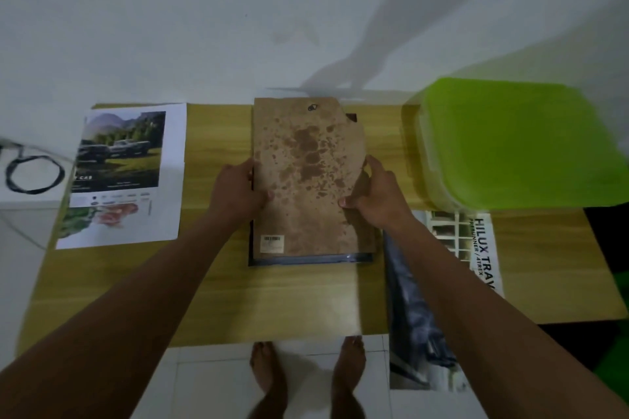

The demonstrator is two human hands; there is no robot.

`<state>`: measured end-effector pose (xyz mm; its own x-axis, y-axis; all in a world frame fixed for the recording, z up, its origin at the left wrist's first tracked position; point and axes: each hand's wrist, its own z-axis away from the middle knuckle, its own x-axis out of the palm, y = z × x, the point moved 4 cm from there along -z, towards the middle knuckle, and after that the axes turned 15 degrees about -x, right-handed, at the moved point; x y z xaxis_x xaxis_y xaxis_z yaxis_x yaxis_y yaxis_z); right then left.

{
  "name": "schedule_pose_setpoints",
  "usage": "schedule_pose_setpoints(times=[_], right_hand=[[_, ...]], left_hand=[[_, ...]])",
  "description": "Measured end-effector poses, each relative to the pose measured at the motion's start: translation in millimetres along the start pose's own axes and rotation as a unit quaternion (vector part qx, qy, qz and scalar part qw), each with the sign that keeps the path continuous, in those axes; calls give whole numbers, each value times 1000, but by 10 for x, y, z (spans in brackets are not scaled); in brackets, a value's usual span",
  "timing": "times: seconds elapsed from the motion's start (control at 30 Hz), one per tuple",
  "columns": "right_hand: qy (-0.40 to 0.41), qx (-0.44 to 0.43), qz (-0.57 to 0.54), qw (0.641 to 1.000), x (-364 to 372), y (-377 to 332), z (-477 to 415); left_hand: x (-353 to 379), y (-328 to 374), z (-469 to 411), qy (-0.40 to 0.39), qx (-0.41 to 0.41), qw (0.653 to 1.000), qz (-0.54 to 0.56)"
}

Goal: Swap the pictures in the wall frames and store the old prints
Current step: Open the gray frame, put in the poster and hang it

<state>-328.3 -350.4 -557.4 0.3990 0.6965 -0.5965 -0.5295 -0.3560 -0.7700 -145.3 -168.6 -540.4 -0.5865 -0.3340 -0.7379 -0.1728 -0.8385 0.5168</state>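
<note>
A stained brown backing board (306,177) lies on a dark picture frame (306,260), face down in the middle of the wooden table (218,299). My left hand (238,189) grips the board's left edge, thumb on top. My right hand (372,196) grips its right edge, thumb on the board. A print of trucks in a landscape (122,173) lies flat to the left. Another print with "HILUX" lettering (473,248) lies to the right, partly under my right forearm and hanging over the table's front edge.
A lime-green lidded plastic box (517,143) stands at the table's back right. A black cable loop (32,173) rests on a white surface to the left. The white wall runs directly behind the table. My bare feet (306,378) stand on white floor tiles below.
</note>
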Motion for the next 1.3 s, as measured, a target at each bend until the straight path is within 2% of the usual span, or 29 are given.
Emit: schedule_pose_setpoints(times=[0.33, 0.63, 0.87, 1.07, 1.2, 1.3], right_hand=[[-42, 12, 46, 998, 49, 116, 52], [-63, 2, 119, 991, 100, 90, 119], [-61, -3, 132, 989, 113, -17, 151], [-118, -27, 180, 976, 109, -113, 171], [-125, -40, 206, 970, 89, -132, 184], [-132, -59, 224, 964, 124, -159, 158]], left_hand=[[115, -77, -79, 5, -10, 998, -59], [195, -99, -89, -8, -13, 998, -61], [158, -136, -133, -3, -6, 998, -62], [212, -159, -146, 3, -12, 997, -81], [179, -153, -140, 21, -19, 997, -77], [215, -117, -71, 36, -14, 992, -118]])
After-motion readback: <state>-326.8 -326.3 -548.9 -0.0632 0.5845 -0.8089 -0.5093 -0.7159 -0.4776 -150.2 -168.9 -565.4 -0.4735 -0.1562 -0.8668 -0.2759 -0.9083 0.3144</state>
